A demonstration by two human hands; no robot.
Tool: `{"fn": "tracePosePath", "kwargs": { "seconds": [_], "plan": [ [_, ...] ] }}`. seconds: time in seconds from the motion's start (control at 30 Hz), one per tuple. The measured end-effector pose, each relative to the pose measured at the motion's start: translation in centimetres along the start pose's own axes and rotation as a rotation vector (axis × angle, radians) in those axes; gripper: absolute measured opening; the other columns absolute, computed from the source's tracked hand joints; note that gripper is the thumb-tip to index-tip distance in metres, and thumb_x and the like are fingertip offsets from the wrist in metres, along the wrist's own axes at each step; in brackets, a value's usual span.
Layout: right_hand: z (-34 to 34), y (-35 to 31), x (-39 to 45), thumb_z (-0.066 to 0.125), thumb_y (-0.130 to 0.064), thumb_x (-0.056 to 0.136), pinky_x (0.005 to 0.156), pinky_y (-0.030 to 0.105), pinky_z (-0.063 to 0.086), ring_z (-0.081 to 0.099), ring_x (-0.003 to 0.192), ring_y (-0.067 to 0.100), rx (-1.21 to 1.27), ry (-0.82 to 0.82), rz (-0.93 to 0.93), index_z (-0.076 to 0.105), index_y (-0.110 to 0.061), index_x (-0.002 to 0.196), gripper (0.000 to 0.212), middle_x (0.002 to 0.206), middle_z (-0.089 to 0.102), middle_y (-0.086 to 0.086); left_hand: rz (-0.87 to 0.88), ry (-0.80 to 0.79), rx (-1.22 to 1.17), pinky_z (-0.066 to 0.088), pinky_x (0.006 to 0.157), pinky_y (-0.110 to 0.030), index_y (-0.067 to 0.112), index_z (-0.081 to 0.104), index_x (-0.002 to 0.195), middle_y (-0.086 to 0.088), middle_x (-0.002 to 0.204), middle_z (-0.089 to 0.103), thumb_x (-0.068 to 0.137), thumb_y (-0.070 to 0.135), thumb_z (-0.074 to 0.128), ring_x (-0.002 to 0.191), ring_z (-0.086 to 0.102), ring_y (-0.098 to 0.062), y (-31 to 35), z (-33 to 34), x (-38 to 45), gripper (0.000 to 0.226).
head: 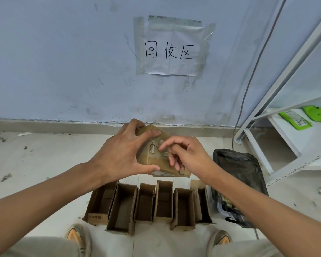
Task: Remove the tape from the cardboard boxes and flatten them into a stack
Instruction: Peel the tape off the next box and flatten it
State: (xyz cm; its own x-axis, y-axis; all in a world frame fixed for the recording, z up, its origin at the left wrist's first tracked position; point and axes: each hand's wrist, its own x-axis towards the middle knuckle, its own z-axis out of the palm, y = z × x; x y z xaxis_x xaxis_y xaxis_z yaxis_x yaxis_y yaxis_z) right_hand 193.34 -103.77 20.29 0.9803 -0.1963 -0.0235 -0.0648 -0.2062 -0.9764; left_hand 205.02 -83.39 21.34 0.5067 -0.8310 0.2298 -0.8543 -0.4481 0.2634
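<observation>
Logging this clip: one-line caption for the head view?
Left hand grips a taped cardboard box while right hand picks at its tape, above a row of opened boxes.

- The left hand (119, 154) covers the held box's (156, 160) left end.
- The right hand (187, 154) hides part of the box's tape (163, 154).
- The shelf (293, 138) runs off the right edge.
- Contents of the black bag (237, 167), lower right, are too dark to tell.
</observation>
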Motion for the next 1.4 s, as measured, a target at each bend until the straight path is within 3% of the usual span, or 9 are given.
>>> {"fn": "tracePosePath", "kwargs": {
  "seconds": [0.2,0.37,0.53,0.67,0.87,1.03,1.17,1.27,1.4],
  "plan": [
    [-0.6,0.2,0.2,0.048,-0.004,0.1,0.053,0.034,0.054,0.063,0.057,0.026,-0.024,-0.104,0.002,0.071,-0.014,0.101,0.026,0.076,0.073,0.017,-0.007,0.006,0.001,0.058,0.085,-0.036,0.053,0.037,0.148,0.006,0.139,0.034,0.065,0.094,0.057,0.128,0.045,-0.015,0.0,0.0,-0.2,0.094],
    [-1.2,0.6,0.5,0.064,-0.015,0.104,0.062,0.035,0.06,0.069,0.066,0.028,-0.008,-0.214,-0.028,0.07,-0.017,0.106,0.007,0.089,0.075,0.014,-0.01,-0.003,-0.009,0.059,0.087,-0.037,0.054,0.036,0.147,0.007,0.138,0.034,0.065,0.093,0.058,0.129,0.045,-0.015,-0.4,-0.2,-0.3,0.093],
    [-1.3,0.7,0.7,0.072,-0.025,0.099,0.068,0.04,0.062,0.07,0.079,0.047,-0.021,-0.117,-0.046,0.077,-0.016,0.103,0.011,0.089,0.073,0.018,-0.013,-0.009,-0.001,0.059,0.087,-0.039,0.054,0.035,0.147,0.007,0.139,0.033,0.065,0.094,0.056,0.129,0.045,-0.016,-0.3,-0.2,-0.3,0.093],
    [-0.5,0.7,0.7,0.073,-0.015,0.098,0.065,0.028,0.06,0.071,0.07,0.025,0.087,-0.052,-0.03,0.075,-0.015,0.113,0.015,0.082,0.074,0.01,-0.005,-0.006,0.008,0.058,0.087,-0.038,0.054,0.034,0.147,0.006,0.138,0.034,0.066,0.094,0.055,0.127,0.047,-0.017,-0.2,-0.3,-0.2,0.093],
    [0.7,0.9,0.9,0.074,-0.005,0.095,0.057,0.029,0.054,0.065,0.062,0.023,0.163,0.09,0.172,0.059,-0.008,0.113,0.023,0.077,0.07,0.01,0.005,-0.001,0.118,0.06,0.083,-0.043,0.05,0.036,0.148,0.001,0.139,0.035,0.066,0.093,0.057,0.128,0.047,-0.021,0.2,-0.4,-0.1,0.095],
    [1.1,0.9,0.8,0.085,-0.015,0.088,0.058,0.026,0.056,0.064,0.057,0.016,0.296,0.19,0.379,0.07,0.002,0.107,0.029,0.072,0.071,0.009,-0.023,-0.015,0.147,0.061,0.081,-0.044,0.05,0.037,0.148,0.002,0.142,0.035,0.065,0.093,0.057,0.129,0.046,-0.02,0.3,-0.4,0.1,0.095],
    [1.8,0.8,1.1,0.083,-0.022,0.089,0.059,0.03,0.052,0.06,0.054,0.015,0.107,0.266,0.268,0.073,-0.009,0.094,0.018,0.066,0.071,0.006,-0.044,-0.005,0.157,0.06,0.08,-0.043,0.048,0.039,0.147,0.0,0.14,0.036,0.065,0.092,0.054,0.127,0.047,-0.021,0.5,-0.2,0.1,0.094],
    [2.1,0.5,1.3,0.081,-0.024,0.092,0.056,0.024,0.053,0.064,0.059,0.017,0.174,0.2,0.177,0.077,-0.01,0.092,0.015,0.073,0.075,0.007,-0.067,0.015,0.15,0.06,0.079,-0.043,0.046,0.043,0.146,0.001,0.138,0.037,0.065,0.09,0.057,0.123,0.049,-0.021,0.3,-0.5,0.3,0.093],
    [2.3,0.6,1.3,0.08,-0.015,0.092,0.054,0.023,0.055,0.069,0.06,0.016,0.225,0.119,0.144,0.071,-0.006,0.103,0.016,0.077,0.073,0.008,-0.077,0.018,0.145,0.059,0.077,-0.043,0.046,0.044,0.145,0.001,0.138,0.038,0.064,0.09,0.058,0.122,0.05,-0.02,0.0,-0.6,0.1,0.094]
  ]
}}
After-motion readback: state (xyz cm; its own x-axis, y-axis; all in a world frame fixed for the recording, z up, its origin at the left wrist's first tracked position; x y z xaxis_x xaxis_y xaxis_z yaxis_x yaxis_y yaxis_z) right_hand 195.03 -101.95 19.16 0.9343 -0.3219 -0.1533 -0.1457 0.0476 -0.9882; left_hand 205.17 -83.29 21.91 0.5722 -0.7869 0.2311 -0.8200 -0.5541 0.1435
